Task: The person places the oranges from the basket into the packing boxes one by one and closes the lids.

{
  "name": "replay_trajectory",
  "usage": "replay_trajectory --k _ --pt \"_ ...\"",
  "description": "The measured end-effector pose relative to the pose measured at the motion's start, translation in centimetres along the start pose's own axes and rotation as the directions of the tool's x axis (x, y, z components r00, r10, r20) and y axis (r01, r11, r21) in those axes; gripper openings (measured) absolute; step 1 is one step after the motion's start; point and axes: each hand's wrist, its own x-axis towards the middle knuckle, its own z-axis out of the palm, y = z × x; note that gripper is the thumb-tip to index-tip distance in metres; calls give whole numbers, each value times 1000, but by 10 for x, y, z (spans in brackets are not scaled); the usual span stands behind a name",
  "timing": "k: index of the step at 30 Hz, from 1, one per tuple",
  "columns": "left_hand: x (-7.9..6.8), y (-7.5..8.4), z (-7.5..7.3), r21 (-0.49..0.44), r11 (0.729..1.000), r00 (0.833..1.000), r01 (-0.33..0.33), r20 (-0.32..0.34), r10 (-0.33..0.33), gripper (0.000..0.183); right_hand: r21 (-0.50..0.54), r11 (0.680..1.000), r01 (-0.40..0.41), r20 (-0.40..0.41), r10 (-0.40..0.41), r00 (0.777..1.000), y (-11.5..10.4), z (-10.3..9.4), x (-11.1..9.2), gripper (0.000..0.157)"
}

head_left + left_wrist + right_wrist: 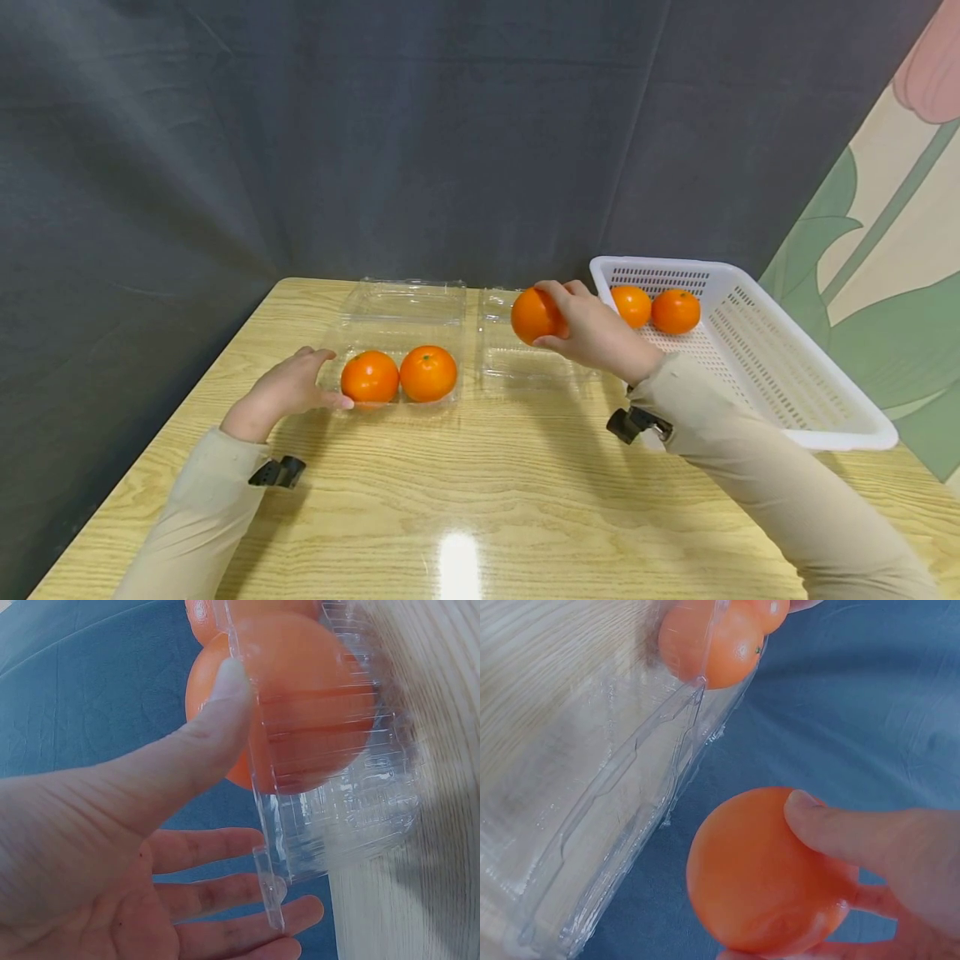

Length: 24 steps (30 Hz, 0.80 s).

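Note:
Two oranges [399, 375] sit side by side in the front half of a clear plastic clamshell box [408, 304], its lid folded back. At that box's front left corner is my left hand [288, 387], the thumb touching the front rim and the fairly straight fingers spread along the left side. My right hand [596, 329] grips another orange [761, 874] between thumb and fingers. That orange is held above a second clear clamshell box [517, 362], which has no fruit showing in it.
A white slotted plastic basket [813, 383] stands at the right of the wooden table [420, 500], with two oranges [676, 312] at its far left corner. My right forearm crosses in front of the basket. A dark curtain [420, 142] hangs behind the table.

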Motion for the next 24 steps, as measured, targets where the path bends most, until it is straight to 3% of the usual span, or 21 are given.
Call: replay_trajectory --k 14,24 --pt "0 -1 0 -2 1000 1000 0 -6 0 88 -26 1000 16 -8 -16 1000 -7 6 5 68" --pt "1 -1 1 2 1000 1000 -5 -11 5 89 12 1000 27 -10 -27 1000 -12 9 8 70"
